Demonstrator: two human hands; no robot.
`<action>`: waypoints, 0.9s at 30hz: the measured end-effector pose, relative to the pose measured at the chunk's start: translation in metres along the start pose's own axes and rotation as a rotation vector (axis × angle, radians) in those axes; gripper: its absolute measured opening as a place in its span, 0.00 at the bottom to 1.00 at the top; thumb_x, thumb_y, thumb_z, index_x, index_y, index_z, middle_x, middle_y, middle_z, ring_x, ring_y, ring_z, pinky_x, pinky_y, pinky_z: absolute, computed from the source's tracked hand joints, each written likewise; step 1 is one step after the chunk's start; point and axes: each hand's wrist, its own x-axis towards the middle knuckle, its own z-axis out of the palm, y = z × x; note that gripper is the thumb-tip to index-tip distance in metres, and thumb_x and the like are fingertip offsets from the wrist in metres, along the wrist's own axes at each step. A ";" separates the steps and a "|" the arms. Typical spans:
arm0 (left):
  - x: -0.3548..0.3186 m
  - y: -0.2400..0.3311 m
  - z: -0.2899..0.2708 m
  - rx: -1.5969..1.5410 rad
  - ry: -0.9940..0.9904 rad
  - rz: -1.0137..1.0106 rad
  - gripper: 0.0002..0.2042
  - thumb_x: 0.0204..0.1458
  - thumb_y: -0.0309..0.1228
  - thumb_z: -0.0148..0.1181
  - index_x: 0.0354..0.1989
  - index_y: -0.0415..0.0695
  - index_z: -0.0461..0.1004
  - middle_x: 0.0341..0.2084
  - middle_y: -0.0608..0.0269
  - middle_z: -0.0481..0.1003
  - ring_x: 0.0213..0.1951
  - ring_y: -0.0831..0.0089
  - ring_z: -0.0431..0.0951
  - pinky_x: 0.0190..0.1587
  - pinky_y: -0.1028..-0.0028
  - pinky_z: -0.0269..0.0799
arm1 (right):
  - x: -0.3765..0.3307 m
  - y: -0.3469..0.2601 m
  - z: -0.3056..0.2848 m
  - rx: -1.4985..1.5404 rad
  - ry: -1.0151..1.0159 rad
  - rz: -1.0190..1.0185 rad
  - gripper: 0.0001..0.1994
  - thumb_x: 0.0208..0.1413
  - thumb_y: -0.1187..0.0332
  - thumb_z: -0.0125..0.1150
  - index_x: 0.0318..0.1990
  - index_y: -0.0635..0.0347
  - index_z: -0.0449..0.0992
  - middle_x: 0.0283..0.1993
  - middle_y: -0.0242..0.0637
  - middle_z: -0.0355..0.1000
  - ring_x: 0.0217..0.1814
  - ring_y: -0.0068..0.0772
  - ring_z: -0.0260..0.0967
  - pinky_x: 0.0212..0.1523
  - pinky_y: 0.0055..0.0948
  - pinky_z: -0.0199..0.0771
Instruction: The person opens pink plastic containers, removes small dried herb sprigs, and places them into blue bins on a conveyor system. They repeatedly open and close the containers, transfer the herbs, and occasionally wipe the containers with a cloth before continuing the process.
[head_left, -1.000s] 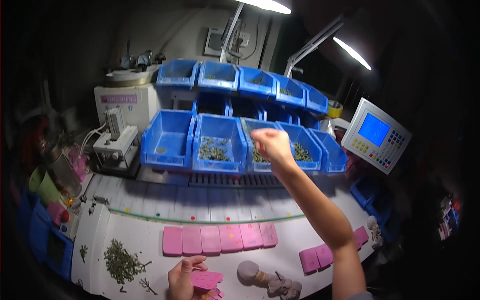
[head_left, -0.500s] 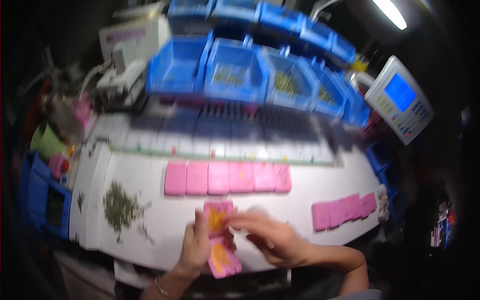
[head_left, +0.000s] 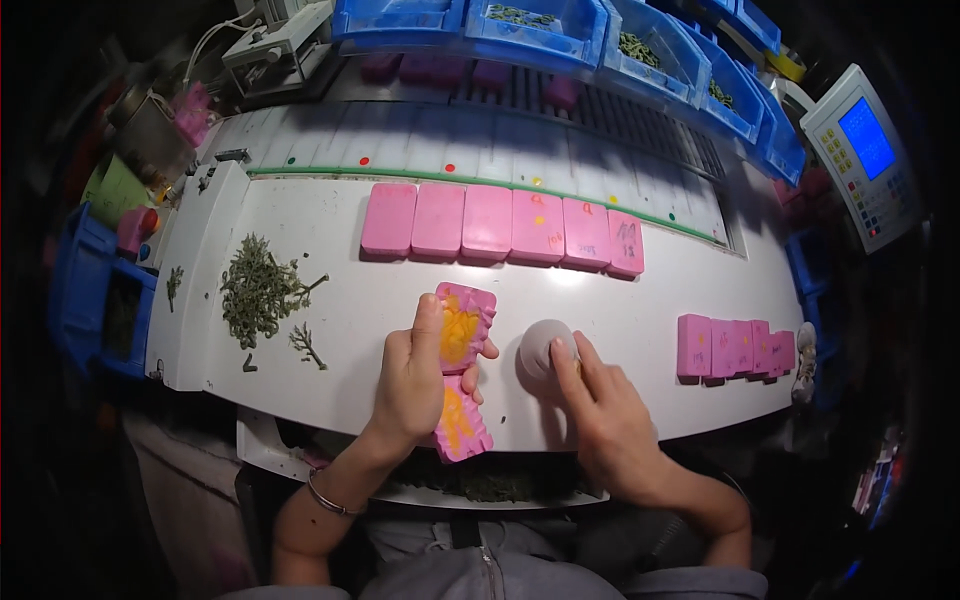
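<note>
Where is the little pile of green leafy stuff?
In the head view the green pile lies on the left of the white table, left of the left hand and the open pink case.

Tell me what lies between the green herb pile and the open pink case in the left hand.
Head view: mostly bare white tabletop, with one small loose sprig lying between the herb pile and the open pink case held by the left hand.

A single head-worn fisheye view looks steeply down, from close above, onto the white curved worktable. It faces the table's far edge, where blue plastic bins line the top. The near edge lies just below centre; straight lines bow toward the rim.
</note>
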 end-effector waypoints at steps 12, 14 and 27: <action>-0.010 -0.004 0.005 0.165 -0.012 0.071 0.32 0.63 0.46 0.26 0.20 0.34 0.71 0.12 0.61 0.69 0.14 0.76 0.68 0.21 0.75 0.66 | 0.034 -0.011 -0.015 0.227 0.278 -0.193 0.26 0.42 0.76 0.55 0.54 0.56 0.70 0.58 0.46 0.64 0.34 0.30 0.67 0.31 0.22 0.66; -0.010 -0.001 0.005 0.093 -0.045 -0.019 0.32 0.63 0.46 0.26 0.21 0.34 0.70 0.12 0.60 0.69 0.14 0.75 0.69 0.21 0.75 0.67 | 0.035 -0.007 -0.010 0.221 0.404 -0.257 0.27 0.41 0.76 0.55 0.55 0.56 0.69 0.58 0.46 0.64 0.34 0.30 0.67 0.31 0.22 0.66; -0.005 0.008 0.009 -0.080 -0.042 -0.026 0.30 0.62 0.47 0.27 0.29 0.33 0.71 0.19 0.55 0.73 0.18 0.72 0.72 0.22 0.74 0.71 | 0.035 -0.014 -0.003 0.033 0.377 -0.311 0.27 0.38 0.77 0.56 0.53 0.57 0.71 0.56 0.47 0.66 0.35 0.33 0.67 0.34 0.24 0.67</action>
